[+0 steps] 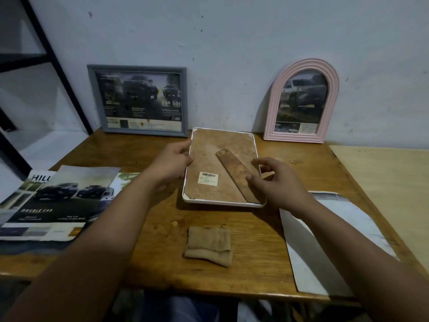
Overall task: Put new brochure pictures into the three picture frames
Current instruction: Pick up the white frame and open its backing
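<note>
A white picture frame (223,204) lies face down on the wooden table (255,263), its brown backing board and stand strip (236,175) showing. My left hand (173,162) grips the frame's left edge. My right hand (276,180) has its fingers spread over the right edge, fingertips at the stand strip. A grey frame (139,101) and a pink arched frame (301,101) lean upright against the wall, each holding a car picture. Car brochures (53,201) lie at the left.
A folded brown cloth (209,246) lies near the table's front edge. A large white sheet (325,247) rests at the right under my forearm. A lighter table (390,182) adjoins on the right. A black metal shelf (46,54) stands at the far left.
</note>
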